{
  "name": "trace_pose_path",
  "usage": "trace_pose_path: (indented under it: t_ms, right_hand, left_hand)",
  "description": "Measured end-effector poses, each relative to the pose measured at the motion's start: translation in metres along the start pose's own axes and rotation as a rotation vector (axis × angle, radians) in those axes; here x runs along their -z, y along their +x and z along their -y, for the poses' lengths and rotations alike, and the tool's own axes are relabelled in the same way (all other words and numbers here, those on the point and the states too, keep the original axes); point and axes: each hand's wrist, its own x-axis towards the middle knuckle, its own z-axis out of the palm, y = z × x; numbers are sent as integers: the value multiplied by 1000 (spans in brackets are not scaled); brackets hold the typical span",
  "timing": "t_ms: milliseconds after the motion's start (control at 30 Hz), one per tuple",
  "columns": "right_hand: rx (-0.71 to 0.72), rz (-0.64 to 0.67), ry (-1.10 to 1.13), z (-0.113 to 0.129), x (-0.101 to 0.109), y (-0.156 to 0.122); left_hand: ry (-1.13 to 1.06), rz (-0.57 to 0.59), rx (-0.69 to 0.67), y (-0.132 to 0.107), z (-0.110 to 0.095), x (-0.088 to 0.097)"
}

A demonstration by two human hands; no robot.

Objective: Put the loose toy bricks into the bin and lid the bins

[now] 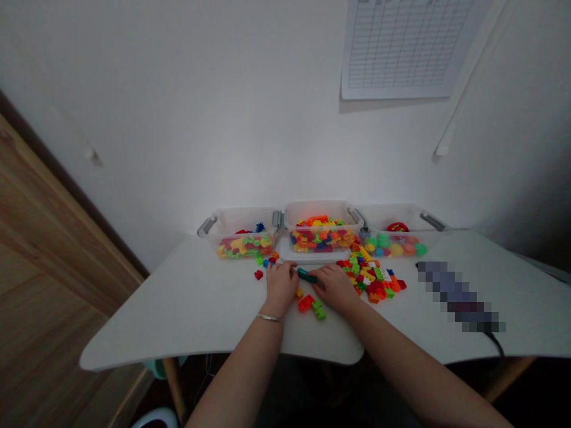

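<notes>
White curved table (187, 315) under loose multicoloured plastic bricks (370, 276): right hand (334, 288) apparently grips teal plastic brick (307, 275), left hand (281, 288) grip unclear; weak pinch risks a drop.

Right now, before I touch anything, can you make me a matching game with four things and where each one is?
Things:
1. metal bangle
2. round balls
3. teal brick
4. lone red brick

Places:
A. in the right-hand clear bin
B. on the white table, left of the left hand
C. around the left wrist
D. between the left hand and the right hand

Pairs: 1-C, 2-A, 3-D, 4-B
</notes>
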Motion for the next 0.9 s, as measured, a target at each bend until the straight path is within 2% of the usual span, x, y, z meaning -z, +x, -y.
trace_pose_path:
  t_ms: [167, 433, 733, 900]
  right_hand:
    - [-68, -5, -45, 3, -1, -1]
    - [-127, -71, 2, 5, 1, 0]
    - [-238, -237, 276, -6, -4, -2]
    - [-183, -215, 265, -5, -2, -3]
  left_hand:
    - [-16, 3, -18, 0, 1, 0]
    - [-8, 19, -55, -2, -2, 5]
    - [-182, 55, -266, -6, -8, 13]
    - [-272, 59, -266, -4, -4, 10]
